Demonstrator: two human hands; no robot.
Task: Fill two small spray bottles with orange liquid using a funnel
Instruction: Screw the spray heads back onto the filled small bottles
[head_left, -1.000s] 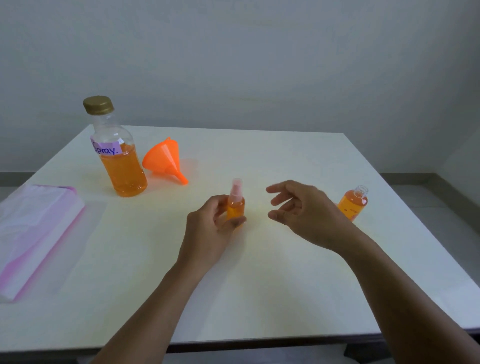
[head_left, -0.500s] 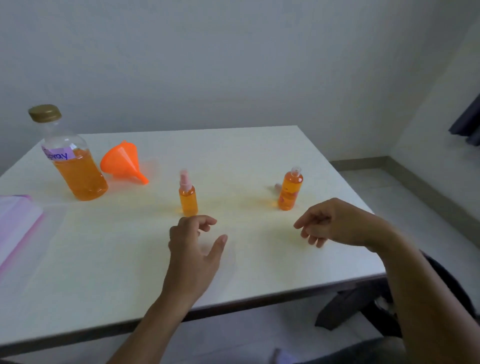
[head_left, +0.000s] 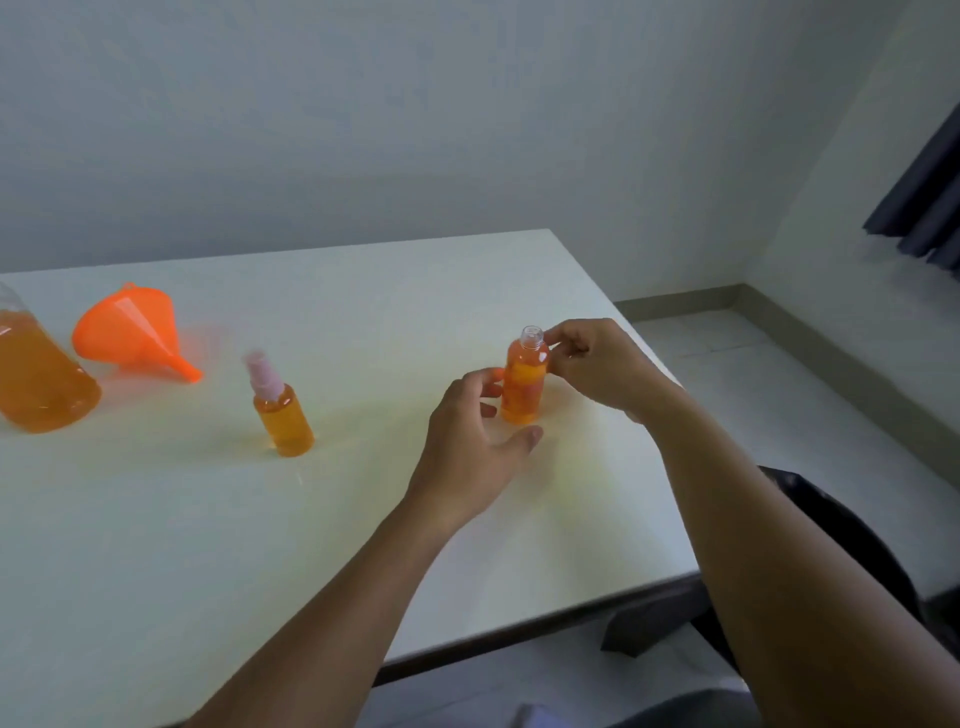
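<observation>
Two small spray bottles stand upright on the white worktop (head_left: 156, 545), both holding orange liquid. Capped bottle (head_left: 283, 415), pink pump top, stands alone at centre-left. Uncapped bottle (head_left: 524, 382) stands near the right edge. Left hand (head_left: 470, 457): grip half open, curled about the uncapped bottle's lower body, contact unclear. Right hand (head_left: 597, 364): fingers pinched together beside the neck; contents not discernible. Orange funnel (head_left: 132, 332) lies on its side at left, beside the large supply bottle (head_left: 36, 374).
</observation>
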